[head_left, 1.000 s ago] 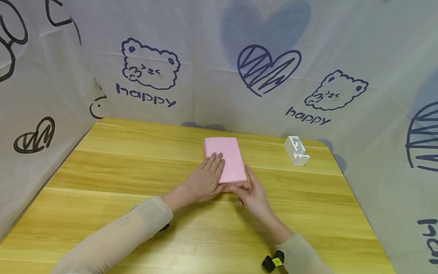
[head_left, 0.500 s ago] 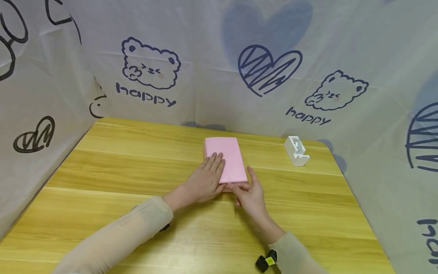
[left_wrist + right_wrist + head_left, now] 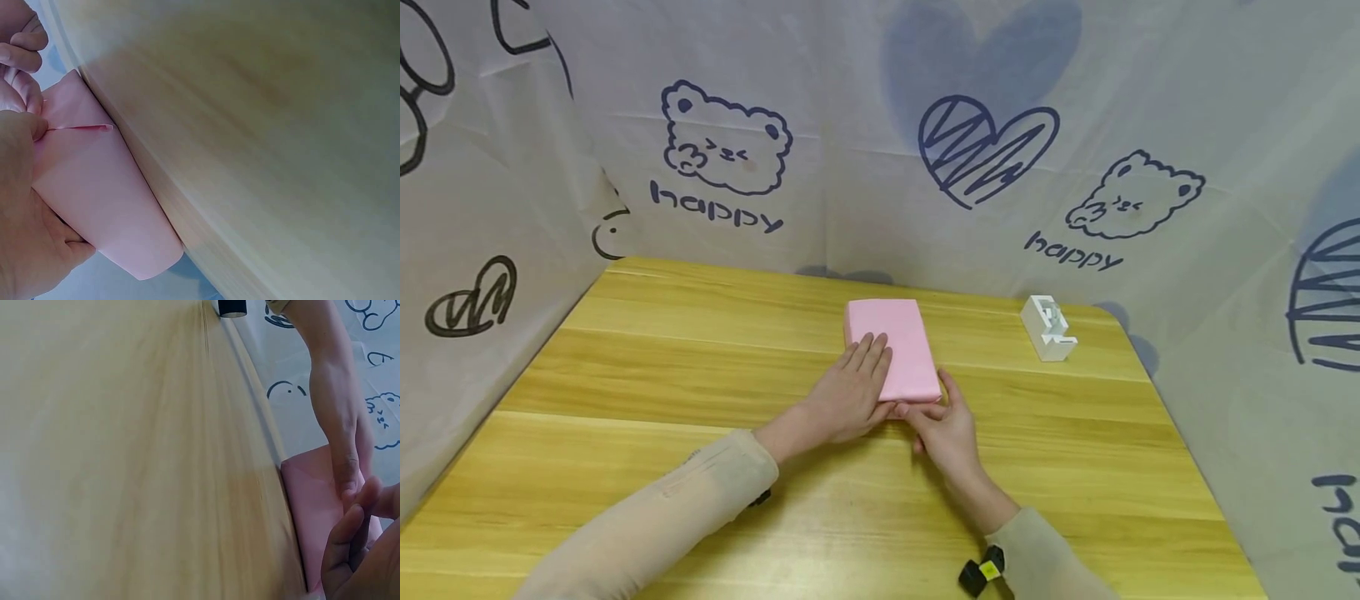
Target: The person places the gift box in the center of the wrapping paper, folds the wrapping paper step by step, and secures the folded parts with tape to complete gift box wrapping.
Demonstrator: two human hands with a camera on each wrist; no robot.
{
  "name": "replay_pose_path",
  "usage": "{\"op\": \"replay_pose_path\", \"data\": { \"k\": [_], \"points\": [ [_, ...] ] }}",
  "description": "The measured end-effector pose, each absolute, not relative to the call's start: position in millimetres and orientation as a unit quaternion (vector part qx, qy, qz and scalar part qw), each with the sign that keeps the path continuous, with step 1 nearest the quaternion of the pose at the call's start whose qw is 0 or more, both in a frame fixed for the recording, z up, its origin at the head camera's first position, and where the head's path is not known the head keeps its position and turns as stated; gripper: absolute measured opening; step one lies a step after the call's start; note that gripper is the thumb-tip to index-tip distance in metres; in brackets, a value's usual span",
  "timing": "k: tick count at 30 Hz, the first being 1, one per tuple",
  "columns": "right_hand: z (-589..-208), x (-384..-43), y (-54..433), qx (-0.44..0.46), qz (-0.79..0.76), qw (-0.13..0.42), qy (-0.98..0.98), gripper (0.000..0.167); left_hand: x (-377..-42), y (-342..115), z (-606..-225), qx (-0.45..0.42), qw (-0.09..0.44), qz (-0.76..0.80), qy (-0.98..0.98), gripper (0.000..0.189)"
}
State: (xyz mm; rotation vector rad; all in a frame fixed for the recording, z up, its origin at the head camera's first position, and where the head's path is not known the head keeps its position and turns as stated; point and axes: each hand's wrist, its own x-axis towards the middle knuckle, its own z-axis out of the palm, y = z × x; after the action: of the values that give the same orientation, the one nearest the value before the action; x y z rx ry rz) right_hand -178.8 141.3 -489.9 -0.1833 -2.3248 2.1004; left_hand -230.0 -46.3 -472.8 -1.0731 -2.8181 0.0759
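Note:
A box-shaped parcel in pink paper (image 3: pixel 910 350) lies on the wooden table near its back edge. My left hand (image 3: pixel 847 396) rests flat on the left part of its top, fingers straight, with the thumb at the near end. At that same end my right hand (image 3: pixel 950 429) holds the paper between thumb and fingers, its index finger pointing up along the right side. In the left wrist view a folded paper flap (image 3: pixel 78 112) shows a crease across the end, where both hands' digits meet. The fingertips partly hide the exact hold.
A white tape dispenser (image 3: pixel 1048 329) stands at the back right of the wooden table (image 3: pixel 662 350). Behind the table hangs a pale cloth (image 3: pixel 850 183) printed with bears and hearts. A black device with a yellow mark (image 3: pixel 981 572) sits at the right wrist.
My right hand and forearm have shifted slightly left, the thumb sliding in along the parcel's near end. The left hand stays in place on top.

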Motion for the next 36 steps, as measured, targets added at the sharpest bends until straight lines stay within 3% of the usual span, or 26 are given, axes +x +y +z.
{"op": "replay_pose_path", "data": {
  "k": [12,22,26,31,33,36],
  "points": [
    [-491,-186,138,-0.059,0.661,0.008,-0.748,0.090,-229,-50,-471,-0.359,0.074,0.030,-0.930,0.080],
    [-487,-187,150,-0.039,0.624,-0.026,-0.780,0.092,-230,-50,-471,-0.349,0.059,0.030,-0.935,0.080],
    [-475,-183,162,0.022,0.589,0.043,-0.807,0.088,-230,-50,-471,-0.353,0.063,0.035,-0.933,0.078],
    [-468,-180,174,0.214,0.488,0.162,-0.831,0.036,-230,-48,-471,-0.355,0.060,0.038,-0.932,0.078],
    [-469,-180,176,0.295,0.419,0.197,-0.836,0.023,-231,-47,-471,-0.355,0.056,0.042,-0.932,0.079],
    [-471,-182,177,0.371,0.323,0.231,-0.839,0.023,-230,-48,-472,-0.356,0.060,0.041,-0.932,0.078]
  ]
}}
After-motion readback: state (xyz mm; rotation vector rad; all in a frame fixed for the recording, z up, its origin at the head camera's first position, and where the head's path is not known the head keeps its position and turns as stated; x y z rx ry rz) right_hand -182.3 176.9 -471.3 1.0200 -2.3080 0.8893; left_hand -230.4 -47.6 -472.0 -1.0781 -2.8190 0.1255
